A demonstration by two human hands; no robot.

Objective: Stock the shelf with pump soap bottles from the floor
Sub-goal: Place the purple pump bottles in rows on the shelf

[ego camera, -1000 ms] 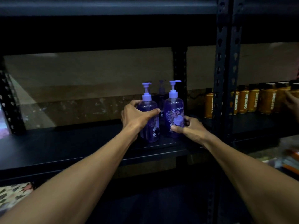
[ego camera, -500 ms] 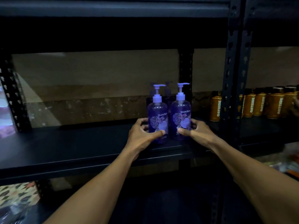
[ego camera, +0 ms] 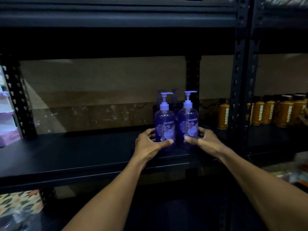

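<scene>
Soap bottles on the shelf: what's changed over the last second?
The left bottle has been turned so its guardian label faces front; the left hand slid from its middle down to its base. The right hand still holds the right bottle low; both stand on the shelf.

Both arms extended fwd, forearms bare, converging. L hand [ego camera: 148, 145] curled round left bottle [ego camera: 165, 121] low down, thumb across front, fingers behind. R hand [ego camera: 205, 141] grips right bottle [ego camera: 188, 118] likewise, thumb on front.

Shop stockroom: metal racking [ego camera: 240, 80], rows of product bottles [ego camera: 270, 114].
</scene>
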